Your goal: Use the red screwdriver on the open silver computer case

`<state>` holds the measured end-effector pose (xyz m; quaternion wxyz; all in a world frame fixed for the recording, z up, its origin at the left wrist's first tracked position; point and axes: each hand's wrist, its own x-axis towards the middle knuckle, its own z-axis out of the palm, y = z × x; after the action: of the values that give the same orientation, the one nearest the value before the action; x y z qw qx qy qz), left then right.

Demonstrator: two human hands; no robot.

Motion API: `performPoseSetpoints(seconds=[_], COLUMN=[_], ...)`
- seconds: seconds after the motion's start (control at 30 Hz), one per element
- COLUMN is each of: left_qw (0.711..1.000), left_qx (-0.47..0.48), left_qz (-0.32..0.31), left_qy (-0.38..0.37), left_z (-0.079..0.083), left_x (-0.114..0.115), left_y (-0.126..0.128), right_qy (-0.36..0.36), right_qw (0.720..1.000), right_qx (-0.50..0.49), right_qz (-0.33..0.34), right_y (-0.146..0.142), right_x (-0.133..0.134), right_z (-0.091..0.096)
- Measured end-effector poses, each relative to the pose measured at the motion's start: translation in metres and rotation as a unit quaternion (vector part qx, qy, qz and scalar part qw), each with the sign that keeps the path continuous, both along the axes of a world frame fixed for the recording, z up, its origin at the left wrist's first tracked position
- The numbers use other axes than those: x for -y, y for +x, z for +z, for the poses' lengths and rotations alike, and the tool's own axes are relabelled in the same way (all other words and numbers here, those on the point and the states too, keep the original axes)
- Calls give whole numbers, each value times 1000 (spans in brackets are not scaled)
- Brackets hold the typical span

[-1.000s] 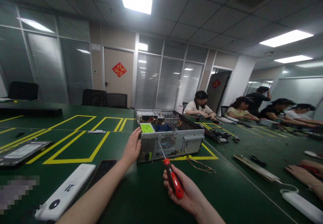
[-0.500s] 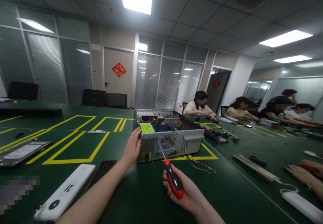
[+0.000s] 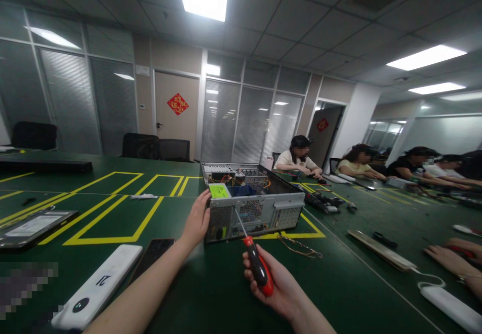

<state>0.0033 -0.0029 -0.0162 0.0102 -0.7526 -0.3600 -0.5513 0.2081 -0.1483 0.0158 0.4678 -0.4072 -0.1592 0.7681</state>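
An opened computer case (image 3: 259, 216) lies on the green table with its grey perforated metal end towards me. Inside it, coloured wires and a power supply with a bright green label (image 3: 219, 191) show. My left hand (image 3: 197, 218) grips the case's near left corner, fingers over the edge beside the label. In my right hand (image 3: 269, 279) is a screwdriver (image 3: 259, 267) with a red and black handle, fingers closed round it. Its shaft slants up and its tip meets the upper part of the end panel, left of the vent grille. The screw head, if any, is too small to see.
A pair of glasses (image 3: 299, 246) lies right of the case. Left are a white device marked 21 (image 3: 100, 286), a dark phone (image 3: 152, 258) and a hard drive (image 3: 37, 227). Cables (image 3: 322, 201) lie beyond. A co-worker's hands (image 3: 454, 261) rest at far right.
The screwdriver's handle has turned slightly in my right hand, its red side now facing more to the right. My left hand and the case stay put. A background person at far right has shifted.
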Motion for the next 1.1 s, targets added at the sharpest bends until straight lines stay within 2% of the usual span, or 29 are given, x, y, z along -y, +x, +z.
performPoseSetpoints(seconds=[0.13,0.23,0.5,0.77,0.87,1.0,1.1], left_qw=[1000,1000,1000,1000,1000,1000,1000], left_qx=[-3,-5,-5,-8,-5,-2,-2], left_qz=[4,3,2,5,5,0,1], left_qy=[3,1,9,1,-4,2,1], left_z=[0,0,0,1,1,1,1], left_x=[-1,-1,0,1,1,0,0], left_y=[0,0,-1,0,0,0,0], right_qy=[4,13,17,23,30,41,33], right_qw=[998,996,995,995,997,998,998], right_qx=[-52,-93,-98,-97,-71,29,61], right_qz=[19,7,-31,-28,-29,-24,-10], right_y=[1,1,-3,0,0,-1,-1], right_x=[-1,-2,2,3,2,2,2], right_z=[-1,-1,5,5,6,4,2])
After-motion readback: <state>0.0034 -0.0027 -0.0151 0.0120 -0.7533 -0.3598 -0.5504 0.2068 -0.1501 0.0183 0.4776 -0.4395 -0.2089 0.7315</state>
